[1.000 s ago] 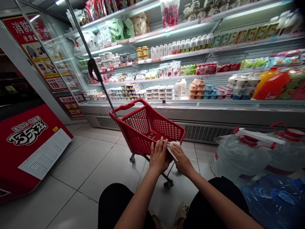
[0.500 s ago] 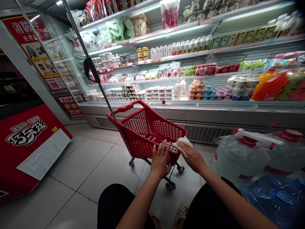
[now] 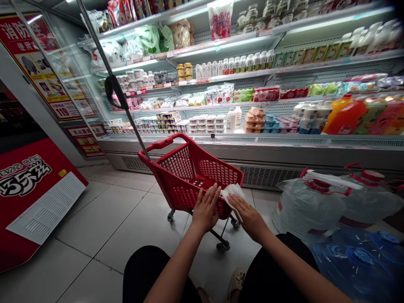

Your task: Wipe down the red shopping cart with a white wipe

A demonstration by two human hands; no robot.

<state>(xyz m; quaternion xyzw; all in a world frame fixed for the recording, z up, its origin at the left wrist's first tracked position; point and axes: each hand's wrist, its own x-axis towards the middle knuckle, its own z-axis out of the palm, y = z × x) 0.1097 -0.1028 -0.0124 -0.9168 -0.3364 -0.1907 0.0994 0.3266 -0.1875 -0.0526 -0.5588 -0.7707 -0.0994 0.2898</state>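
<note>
A small red plastic shopping cart [image 3: 178, 197] with latticed sides stands on the floor in front of my knees. My left hand [image 3: 205, 209] rests on the near rim, its fingers stretched out over the edge and a little apart. Under the fingers of my right hand [image 3: 248, 214] is a white cloth [image 3: 232, 192], pressed against the corner of the cart's end at the right. Part of the cloth is hidden by that hand. The bottom of the basket shows through the opening, and the grey pole [image 3: 121, 94] rises from the handle side.
Behind the cart runs a lit refrigerated shelf [image 3: 284, 141] stocked with bottles, cups and packets. Large wrapped water bottles [image 3: 303, 206] and blue water jugs [image 3: 360, 256] stand close on my right. A red freezer chest [image 3: 63, 168] is on the left.
My right hand and the cloth have slid nearer along the cart's end, and more of the cloth shows. My left hand stays on the rim. The view has shifted slightly right.
</note>
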